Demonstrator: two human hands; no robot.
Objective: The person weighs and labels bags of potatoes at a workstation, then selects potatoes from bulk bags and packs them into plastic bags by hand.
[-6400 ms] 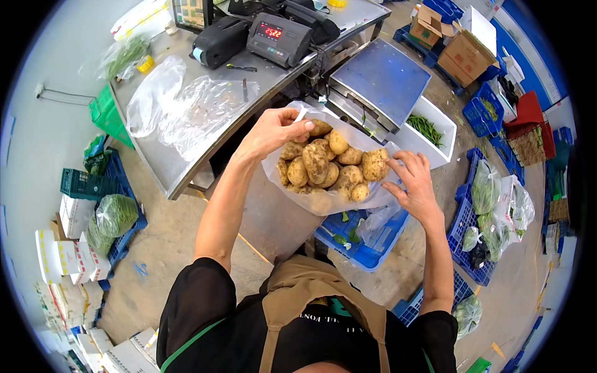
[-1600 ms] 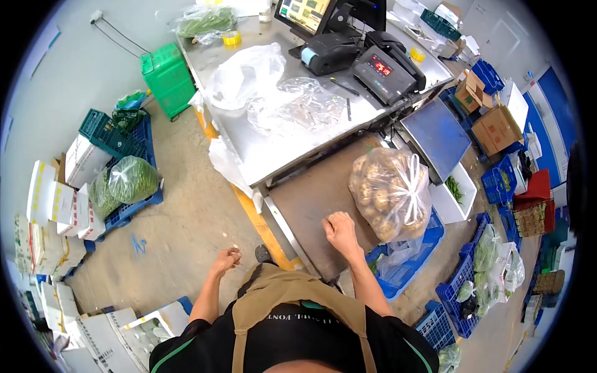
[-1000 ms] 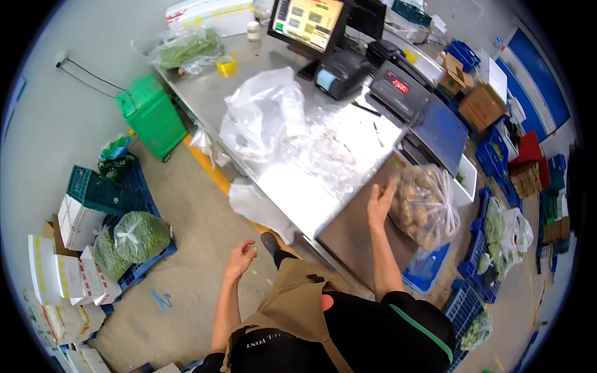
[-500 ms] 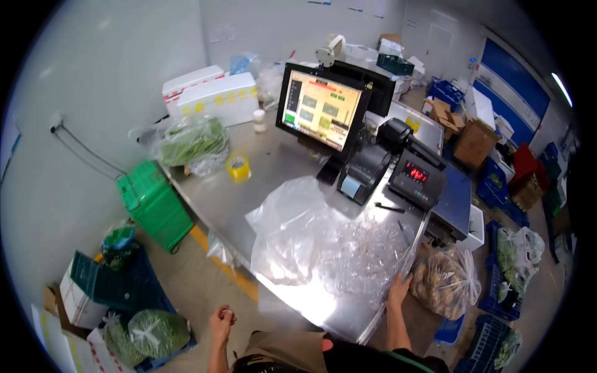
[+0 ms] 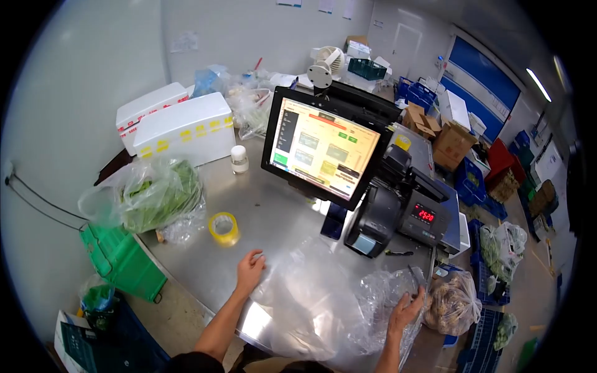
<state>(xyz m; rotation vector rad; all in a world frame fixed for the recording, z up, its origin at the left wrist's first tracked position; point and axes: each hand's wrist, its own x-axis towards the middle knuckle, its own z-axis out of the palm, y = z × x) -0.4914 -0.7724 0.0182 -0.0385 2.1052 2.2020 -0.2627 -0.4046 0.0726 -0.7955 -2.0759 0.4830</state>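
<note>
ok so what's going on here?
A person stands at a metal table facing a lit screen. The left hand is near the tape roll and loose clear plastic; the right hand is open beside a bag of potatoes. Neither visibly holds anything; contact with the plastic is unclear.

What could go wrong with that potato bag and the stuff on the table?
The clear bag of potatoes looks full and its plastic thin, so it might tear if lifted roughly. The crumpled clear plastic is close to the right hand and the edge of the metal table, so a brush could drag it off. The left hand might bump the yellow tape roll nearby.
</note>
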